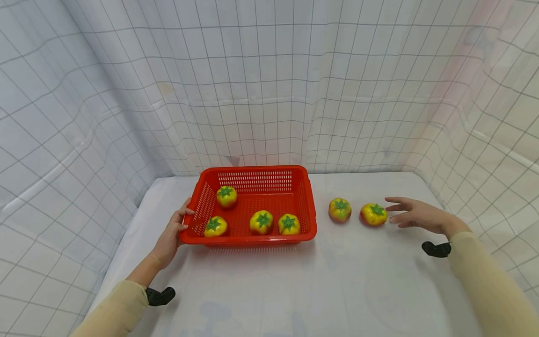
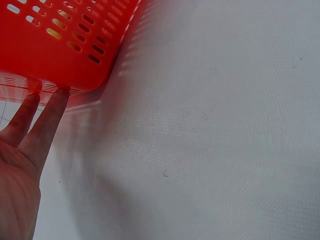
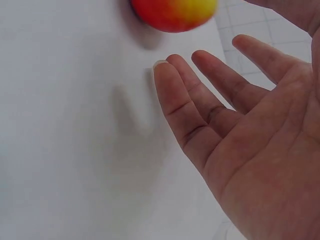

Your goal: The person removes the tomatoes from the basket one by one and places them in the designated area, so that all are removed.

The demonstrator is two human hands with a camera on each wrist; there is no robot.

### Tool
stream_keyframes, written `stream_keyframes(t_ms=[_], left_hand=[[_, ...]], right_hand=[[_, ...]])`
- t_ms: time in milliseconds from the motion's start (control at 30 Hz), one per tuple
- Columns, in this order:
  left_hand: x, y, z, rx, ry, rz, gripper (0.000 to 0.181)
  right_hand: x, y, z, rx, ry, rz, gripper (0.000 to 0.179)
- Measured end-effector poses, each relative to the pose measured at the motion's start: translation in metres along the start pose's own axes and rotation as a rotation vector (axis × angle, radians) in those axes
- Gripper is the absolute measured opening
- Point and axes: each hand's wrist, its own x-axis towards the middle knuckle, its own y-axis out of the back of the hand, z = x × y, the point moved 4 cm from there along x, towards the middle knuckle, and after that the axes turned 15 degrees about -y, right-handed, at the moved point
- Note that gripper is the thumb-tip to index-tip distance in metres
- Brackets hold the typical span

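Note:
A red plastic basket [image 1: 252, 239] with slotted walls stands on the white table, several red-and-yellow tomatoes with green star-shaped tops inside it. My left hand [image 1: 169, 236] holds its left rim; in the left wrist view, two extended fingers [image 2: 47, 117] touch the outer wall below. Right of the basket lie two more tomatoes, a nearer one [image 1: 339, 210] and a farther one [image 1: 373, 214]. My right hand [image 1: 421, 216] is just right of the farther tomato, fingers spread and slightly bent. In the right wrist view that tomato [image 3: 175, 12] sits beyond the fingertips, and the palm is bare.
White sheets with a dark grid [image 1: 252, 93] hang behind the table and along both sides. The white tabletop [image 1: 337, 281] stretches in front of the basket. A black strap piece [image 1: 160, 296] juts from the left wrist, and a similar black piece [image 1: 436, 249] from the right.

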Motion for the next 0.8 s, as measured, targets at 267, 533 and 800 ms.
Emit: stream_keyframes(t_ms=[267,533,800], left_hand=[[0.0,0.001,0.0,0.009,-0.001,-0.005,0.04],[0.005,0.002,-0.002,0.02,-0.008,-0.008,0.041],[0.001,0.002,-0.003,0.014,-0.007,-0.005,0.039]], right_hand=[[-0.02,0.015,-0.013,-0.011,0.034,0.06,0.077],[-0.027,0.015,-0.044,-0.065,0.101,0.128,0.071],[-0.024,-0.006,-0.088,-0.101,0.21,0.105,0.066]])
